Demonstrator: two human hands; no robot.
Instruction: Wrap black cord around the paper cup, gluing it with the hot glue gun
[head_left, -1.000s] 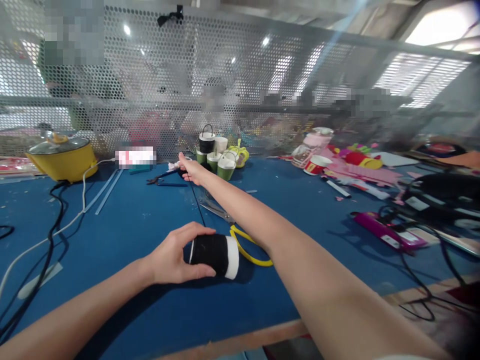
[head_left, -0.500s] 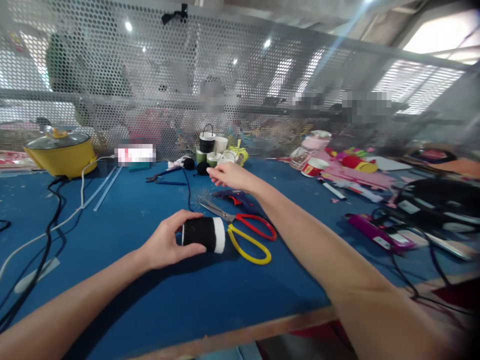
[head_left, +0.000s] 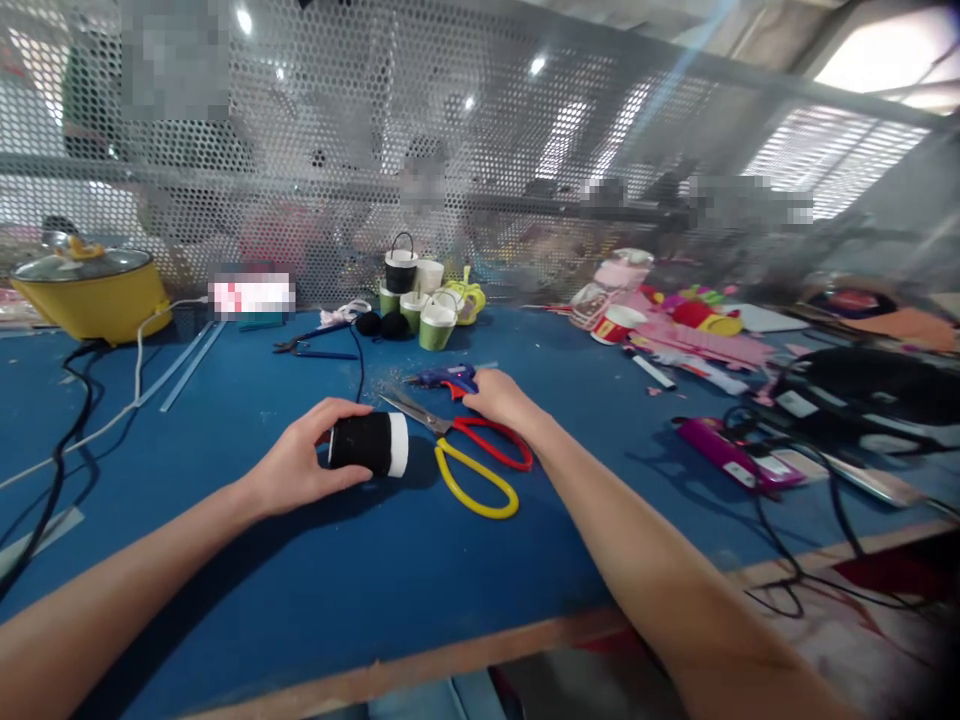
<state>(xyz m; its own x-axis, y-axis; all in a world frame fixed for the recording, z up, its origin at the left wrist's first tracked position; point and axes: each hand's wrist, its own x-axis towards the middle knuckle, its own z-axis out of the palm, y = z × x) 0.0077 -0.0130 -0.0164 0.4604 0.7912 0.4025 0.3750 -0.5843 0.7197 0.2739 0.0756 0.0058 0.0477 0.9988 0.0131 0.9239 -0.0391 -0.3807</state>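
black-wrapped cup (head_left: pixel 361 443) sideways, pinched in left hand (head_left: pixel 309 455); right hand (head_left: pixel 504 394) at blue glue gun (head_left: pixel 447 376), cannot tell if grip closed.

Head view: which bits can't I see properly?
All in the head view:
Blue glue gun: its back part is hidden by the right grip.
Black cup: part is behind the left grip.
Perforated screen: its mesh blurs whatever's behind.
Purple thing: label too small to read.
Pale strip: cut off by the left edge.
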